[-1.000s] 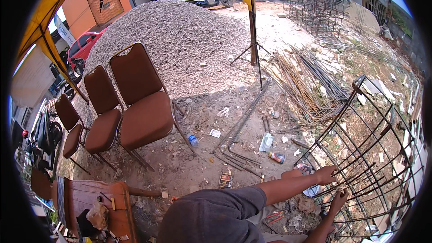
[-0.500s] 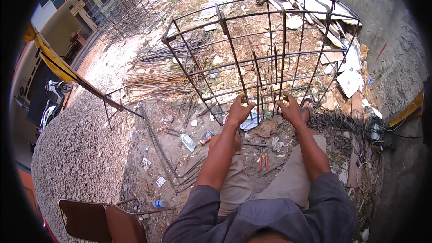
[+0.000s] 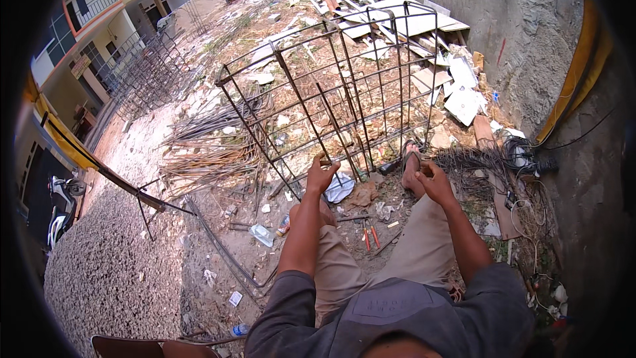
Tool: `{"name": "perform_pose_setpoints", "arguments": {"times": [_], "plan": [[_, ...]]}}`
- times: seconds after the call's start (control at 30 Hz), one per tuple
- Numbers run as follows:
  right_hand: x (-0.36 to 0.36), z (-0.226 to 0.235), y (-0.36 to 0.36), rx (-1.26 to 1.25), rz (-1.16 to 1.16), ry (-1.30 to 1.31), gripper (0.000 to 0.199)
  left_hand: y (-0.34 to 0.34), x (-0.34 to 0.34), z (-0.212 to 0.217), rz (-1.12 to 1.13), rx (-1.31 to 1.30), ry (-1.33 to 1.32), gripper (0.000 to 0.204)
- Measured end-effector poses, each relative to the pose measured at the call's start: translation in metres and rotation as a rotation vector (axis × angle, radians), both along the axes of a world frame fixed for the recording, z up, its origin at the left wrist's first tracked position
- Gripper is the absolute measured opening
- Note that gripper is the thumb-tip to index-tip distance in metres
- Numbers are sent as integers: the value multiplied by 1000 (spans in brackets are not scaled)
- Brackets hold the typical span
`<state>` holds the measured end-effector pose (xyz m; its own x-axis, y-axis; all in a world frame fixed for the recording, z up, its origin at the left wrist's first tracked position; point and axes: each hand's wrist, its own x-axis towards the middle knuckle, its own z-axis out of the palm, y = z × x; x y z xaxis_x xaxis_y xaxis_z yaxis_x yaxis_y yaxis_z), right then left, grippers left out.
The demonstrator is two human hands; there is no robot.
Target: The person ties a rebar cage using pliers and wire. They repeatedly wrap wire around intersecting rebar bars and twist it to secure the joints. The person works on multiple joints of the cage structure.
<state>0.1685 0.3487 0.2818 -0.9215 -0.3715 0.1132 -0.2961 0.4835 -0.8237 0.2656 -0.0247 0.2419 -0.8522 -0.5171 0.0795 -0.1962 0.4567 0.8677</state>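
A cage of dark steel rebar point(image 3: 344, 69) stands tilted on the ground in front of me. My left hand point(image 3: 322, 176) is at its lower near edge, thumb and fingers closed around the end of one bar. Apart from the cage, my right hand point(image 3: 435, 184) is held above my right knee, beside my sandalled foot point(image 3: 412, 166). Its fingers are curled with a gap to the thumb, and nothing shows in them. Red-handled pincers point(image 3: 371, 238) lie on the dirt between my legs.
Loose rebar point(image 3: 212, 149) is piled to the left, near a gravel heap point(image 3: 119, 278). Tangled wire point(image 3: 470, 162) lies to the right, by a concrete wall point(image 3: 530, 46). Broken white boards point(image 3: 424, 20) lie behind the cage. A bent bar point(image 3: 225, 245) and a plastic bottle point(image 3: 240, 329) are at left.
My right hand has let go of the cage and drawn away to the right. The cage has turned and shifted left in view, my left hand still at its lower edge. The view has swung up and right.
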Motion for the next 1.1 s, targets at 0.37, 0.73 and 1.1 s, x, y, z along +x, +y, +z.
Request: {"name": "perform_pose_setpoints", "arguments": {"times": [0.37,0.73,1.1], "plan": [[4,-8,-7,-95,25,35,45,0,4,-7,-16,3,6,82],[5,-24,-25,-125,54,-45,46,2,-15,-12,-28,55,45,81],[15,4,-28,-159,45,-60,42,8,-23,-5,-59,32,70,79]]}}
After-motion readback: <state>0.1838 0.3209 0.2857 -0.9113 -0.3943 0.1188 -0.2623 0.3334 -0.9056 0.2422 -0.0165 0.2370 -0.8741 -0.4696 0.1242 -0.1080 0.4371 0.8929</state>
